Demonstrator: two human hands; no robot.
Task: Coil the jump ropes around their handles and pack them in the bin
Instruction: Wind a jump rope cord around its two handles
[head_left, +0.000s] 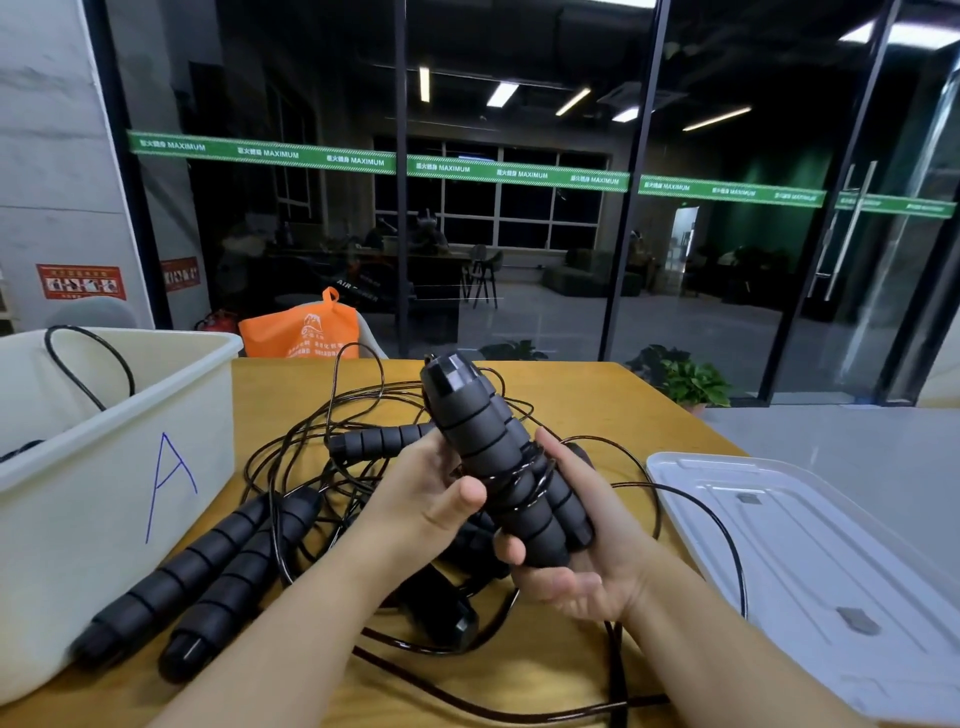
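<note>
while the white bin (78, 467), marked with a blue letter, sits left of the held handles (498, 467), the wooden table (597, 405) carries a tangle of thin glossy black cord (311, 441) behind and below them. further ribbed foam handles (208, 577) lie between the bin and the held pair. left hand (431, 499) and right hand (582, 551) both curl round the held handles, a few turns of cord already on. judgement: keep turns tight, adjacent, cord under tension.
</note>
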